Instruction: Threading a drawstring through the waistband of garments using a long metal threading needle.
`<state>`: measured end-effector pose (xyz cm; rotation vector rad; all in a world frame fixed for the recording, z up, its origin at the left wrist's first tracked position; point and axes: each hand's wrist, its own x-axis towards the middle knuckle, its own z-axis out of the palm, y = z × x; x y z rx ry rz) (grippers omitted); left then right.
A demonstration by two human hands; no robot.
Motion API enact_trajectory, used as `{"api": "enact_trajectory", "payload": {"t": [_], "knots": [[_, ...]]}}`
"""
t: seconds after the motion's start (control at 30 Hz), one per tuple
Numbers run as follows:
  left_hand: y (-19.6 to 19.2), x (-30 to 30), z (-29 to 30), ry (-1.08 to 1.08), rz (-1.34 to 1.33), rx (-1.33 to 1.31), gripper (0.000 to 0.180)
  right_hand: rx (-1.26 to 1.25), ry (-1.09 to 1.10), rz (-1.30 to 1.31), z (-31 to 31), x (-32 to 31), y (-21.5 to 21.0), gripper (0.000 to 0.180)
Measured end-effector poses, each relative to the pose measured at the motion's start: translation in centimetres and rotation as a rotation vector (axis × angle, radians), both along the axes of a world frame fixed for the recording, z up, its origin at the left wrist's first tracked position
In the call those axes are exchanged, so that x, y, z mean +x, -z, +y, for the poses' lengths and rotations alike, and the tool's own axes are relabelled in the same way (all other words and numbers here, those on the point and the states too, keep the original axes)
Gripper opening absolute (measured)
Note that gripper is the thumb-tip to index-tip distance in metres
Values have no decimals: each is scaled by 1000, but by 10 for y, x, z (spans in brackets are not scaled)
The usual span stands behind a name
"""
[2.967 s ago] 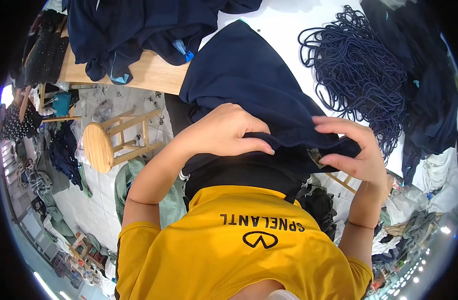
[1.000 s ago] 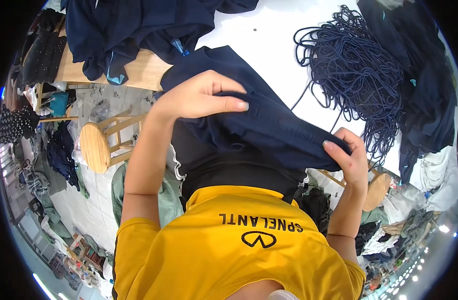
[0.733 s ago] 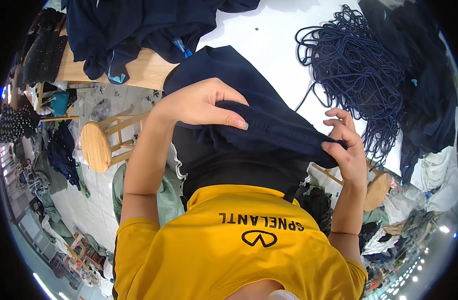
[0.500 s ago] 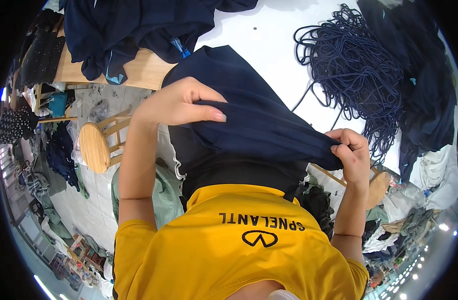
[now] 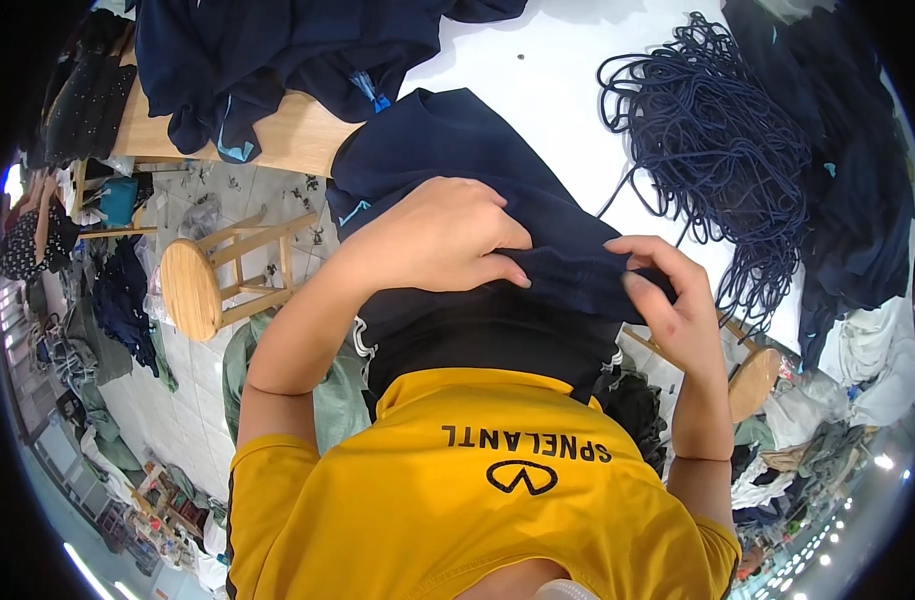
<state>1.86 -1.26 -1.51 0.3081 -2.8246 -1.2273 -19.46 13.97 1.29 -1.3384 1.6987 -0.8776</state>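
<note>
A navy cloth garment piece [image 5: 477, 135] lies over the near edge of the white table and hangs down onto my lap. My left hand [image 5: 442, 240] is closed on a folded edge of it, thumb below and fingers above. At the garment's right end, my right hand [image 5: 677, 300] has its thumb and forefinger on the cloth, curled round it with a small gap between the tips. Its other fingers are partly hidden. A small light-blue mark [image 5: 354, 212] shows on the garment near my left wrist.
A tangled heap of navy cord [image 5: 712, 150] lies on the white table [image 5: 567, 60] at right, beside dark cloth [image 5: 857, 200]. More navy garments [image 5: 287, 60] lie at far left. Wooden stools stand left [image 5: 190, 290] and right [image 5: 755, 385]. Cloth piles surround me.
My left hand has slid right along the cloth, toward my right hand. My right hand has shifted slightly left and its thumb and forefinger have spread. The stretched cloth has slackened.
</note>
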Motion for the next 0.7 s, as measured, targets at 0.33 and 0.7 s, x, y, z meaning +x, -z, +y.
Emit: {"api": "enact_trajectory", "payload": {"t": [0.33, 0.7], "knots": [[7, -10, 25, -78, 6, 40, 21, -118, -50, 35, -6, 23, 10, 21], [22, -14, 52, -473, 271, 64, 24, -526, -129, 242, -38, 23, -4, 78]]}}
